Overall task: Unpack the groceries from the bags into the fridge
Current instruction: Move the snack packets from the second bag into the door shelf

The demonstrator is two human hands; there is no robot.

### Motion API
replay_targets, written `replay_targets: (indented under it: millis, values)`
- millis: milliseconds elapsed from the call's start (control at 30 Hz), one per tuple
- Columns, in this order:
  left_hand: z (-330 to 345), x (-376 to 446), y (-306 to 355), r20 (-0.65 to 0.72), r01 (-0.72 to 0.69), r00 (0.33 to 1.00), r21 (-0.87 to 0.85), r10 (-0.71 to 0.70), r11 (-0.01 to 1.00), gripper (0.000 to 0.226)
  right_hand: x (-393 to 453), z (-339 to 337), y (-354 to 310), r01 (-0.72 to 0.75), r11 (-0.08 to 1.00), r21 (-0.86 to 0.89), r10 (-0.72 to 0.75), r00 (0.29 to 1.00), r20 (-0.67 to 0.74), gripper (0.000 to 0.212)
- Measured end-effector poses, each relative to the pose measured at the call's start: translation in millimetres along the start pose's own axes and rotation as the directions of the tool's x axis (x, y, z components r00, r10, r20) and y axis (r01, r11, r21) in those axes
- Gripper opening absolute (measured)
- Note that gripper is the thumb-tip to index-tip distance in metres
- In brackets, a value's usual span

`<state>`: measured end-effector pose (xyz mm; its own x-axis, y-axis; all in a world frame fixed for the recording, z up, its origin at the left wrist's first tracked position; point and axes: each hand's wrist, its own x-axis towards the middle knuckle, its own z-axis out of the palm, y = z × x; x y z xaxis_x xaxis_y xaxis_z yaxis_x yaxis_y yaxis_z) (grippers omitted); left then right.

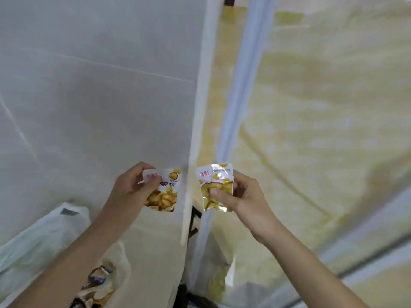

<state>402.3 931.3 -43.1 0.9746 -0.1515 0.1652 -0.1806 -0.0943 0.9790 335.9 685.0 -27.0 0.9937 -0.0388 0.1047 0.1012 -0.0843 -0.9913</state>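
My left hand (133,185) pinches a small white and yellow snack packet (165,193) by its top left corner. My right hand (241,196) grips a second, similar snack packet (214,186), thumb on its front. Both packets are held up in front of two pale fridge doors, the left fridge door (100,85) and the right fridge door (322,107), which are shut with a narrow gap (209,107) between them. The right door reflects yellow tones.
A white plastic bag (44,236) lies at the lower left. Another open bag (100,283) below my left forearm holds several wrapped snack items. A clear bag with yellowish contents (219,278) sits low at the centre.
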Motion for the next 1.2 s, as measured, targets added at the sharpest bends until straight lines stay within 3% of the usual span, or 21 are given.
replay_targets:
  millis: [100,267,433,600,800,1000,1100,1200]
  values:
    - [78,-10,33,0.230,-0.059,0.971,-0.030,0.065,0.998,0.007,-55,-68,-19,0.012,0.999,-0.033,-0.019,0.975,-0.222,0.023]
    - [227,-45,87,0.542,-0.123,0.822,-0.128,0.174,0.984,0.007,-165,-178,-48,-0.012,0.995,-0.098,-0.043,0.841,-0.539,0.025]
    - [378,-100,141,0.728,-0.152,0.628,-0.232,0.275,0.961,0.006,-302,-275,-74,-0.042,0.989,-0.144,-0.087,0.625,-0.776,0.024]
    - [522,-189,187,0.825,-0.104,0.425,-0.363,0.372,0.926,0.008,-436,-334,-90,-0.117,0.972,-0.206,-0.153,0.357,-0.921,0.021]
    - [648,-322,224,0.879,-0.005,0.066,-0.472,0.472,0.881,0.007,-571,-353,-105,-0.233,0.950,-0.207,-0.211,0.005,-0.977,0.021]
    - [713,-444,244,0.770,0.060,-0.314,-0.568,0.556,0.821,0.009,-658,-320,-107,-0.390,0.918,-0.069,-0.242,-0.416,-0.877,0.019]
    - [730,-496,243,0.689,0.056,-0.451,-0.613,0.568,0.788,0.011,-678,-300,-99,-0.554,0.828,0.089,-0.287,-0.555,-0.781,0.020]
    - [743,-539,230,0.579,0.032,-0.577,-0.688,0.576,0.725,0.013,-684,-284,-86,-0.691,0.681,0.241,-0.347,-0.595,-0.725,0.021]
